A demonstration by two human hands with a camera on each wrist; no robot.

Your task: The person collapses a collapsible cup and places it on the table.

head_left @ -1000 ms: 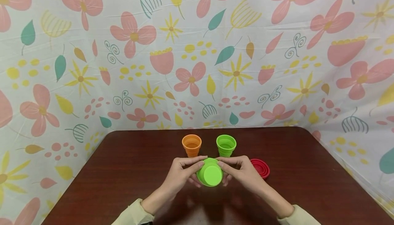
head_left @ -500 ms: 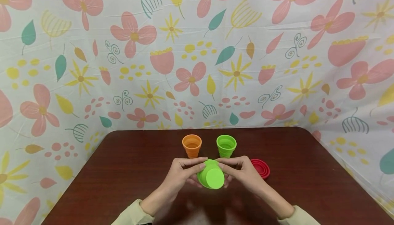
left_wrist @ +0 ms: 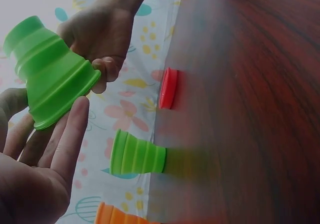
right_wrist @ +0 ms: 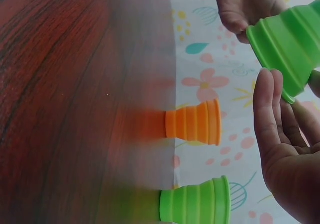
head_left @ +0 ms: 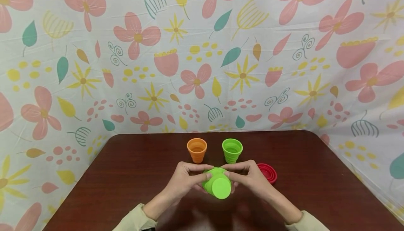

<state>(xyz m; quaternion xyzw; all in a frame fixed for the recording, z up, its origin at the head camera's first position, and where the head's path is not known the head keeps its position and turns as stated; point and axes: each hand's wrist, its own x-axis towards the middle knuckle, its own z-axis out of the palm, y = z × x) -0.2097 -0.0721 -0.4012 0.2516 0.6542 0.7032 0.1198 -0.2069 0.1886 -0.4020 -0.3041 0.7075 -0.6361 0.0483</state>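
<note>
A green collapsible cup point(head_left: 221, 186) is held between both hands above the table, its closed base facing the head camera. My left hand point(head_left: 187, 180) pinches its left side, thumb on the wall and fingers at the rim. From the other side my right hand point(head_left: 248, 177) grips it the same way. Both wrist views show the cup's stepped wall drawn out, as on the green cup point(left_wrist: 55, 73) in the left wrist view. Behind the hands stand an orange collapsible cup point(head_left: 197, 151) and a second green cup point(head_left: 231, 151), both upright and extended.
Right of the hands, a red collapsible cup point(head_left: 267, 173) lies folded flat on the dark wooden table point(head_left: 135, 175). A white cloth point(head_left: 202, 48) printed with flowers and leaves hangs behind the table's far edge.
The held green cup has grown longer, its base moving down and slightly right, away from the rim. Both hands keep nearly the same place. The other cups have not moved.
</note>
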